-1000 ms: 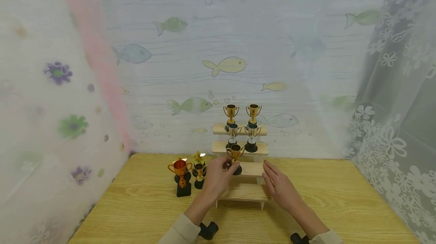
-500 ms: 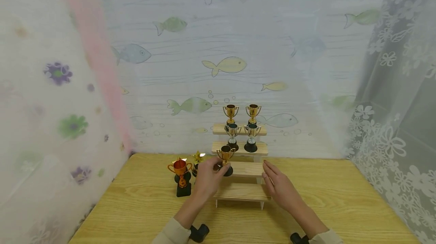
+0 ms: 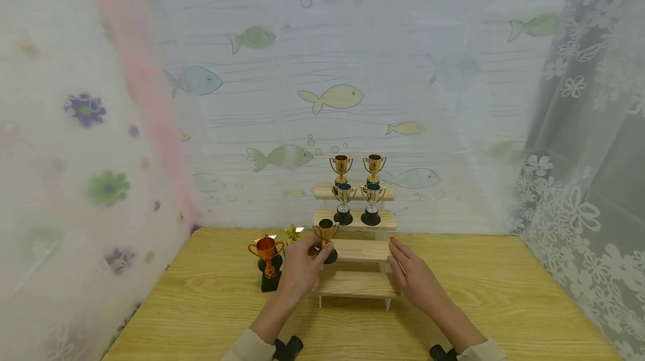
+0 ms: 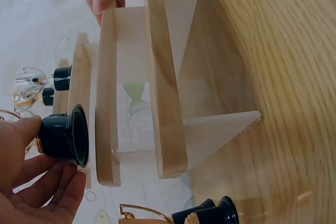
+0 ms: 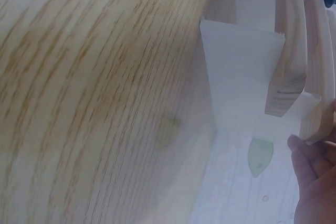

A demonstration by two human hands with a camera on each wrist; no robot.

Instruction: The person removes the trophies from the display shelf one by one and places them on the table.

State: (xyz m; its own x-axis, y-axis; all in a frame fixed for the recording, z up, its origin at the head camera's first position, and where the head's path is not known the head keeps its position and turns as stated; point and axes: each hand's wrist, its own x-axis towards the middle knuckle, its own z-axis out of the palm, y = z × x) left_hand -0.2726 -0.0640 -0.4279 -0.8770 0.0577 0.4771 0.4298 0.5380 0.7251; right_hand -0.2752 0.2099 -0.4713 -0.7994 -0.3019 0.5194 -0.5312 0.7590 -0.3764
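My left hand [image 3: 300, 263] pinches a small gold trophy cup [image 3: 326, 230] by its stem, between thumb and fingers. The cup's black base [image 4: 63, 136] is off the wood, beside the left end of a shelf board in the left wrist view. My right hand [image 3: 415, 277] has its fingers straight and touches the right end of the wooden tiered stand [image 3: 360, 284]. Two silver trophy cups, one of them the right-hand silver cup [image 3: 372, 196], stand on the second tier from the top. Two gold cups, including the left-hand gold cup [image 3: 341, 165], occupy the top tier.
Left of the stand, an orange-gold trophy [image 3: 267, 249] and a star-topped trophy [image 3: 293, 232] stand on the wood-grain table [image 3: 201, 305], with others partly hidden behind them and my left hand. A fish-print curtain [image 3: 282, 98] hangs behind.
My left hand has moved left with the gold cup, from over the third tier to that tier's left end. My right hand has stayed against the stand.
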